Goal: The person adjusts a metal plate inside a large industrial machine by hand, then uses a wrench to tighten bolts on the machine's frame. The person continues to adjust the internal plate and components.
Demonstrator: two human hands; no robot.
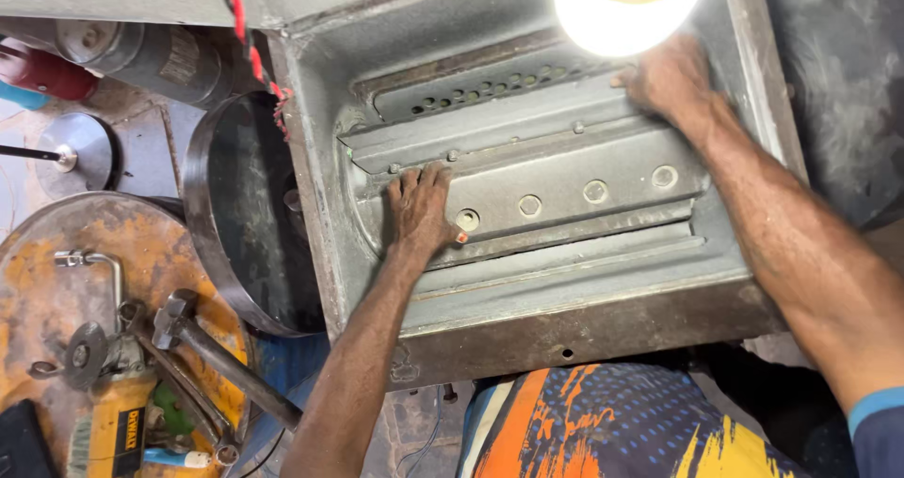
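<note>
A bright lamp [626,2] is glaring at the top of the view, washing out what lies around it. On the left, a rusty round drum top [56,280] is serving as a bench, carrying a hammer [202,346], a yellow power tool [118,426] and a bent metal crank [99,271]. A dark metal ring [231,219] is leaning beside it. A grey cylinder [151,54] is lying on the stained concrete floor [141,139].

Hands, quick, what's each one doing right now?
Left hand: open, flat on the metal housing, holding nothing.
Right hand: pressed on its far wall; grip cannot be told.
</note>
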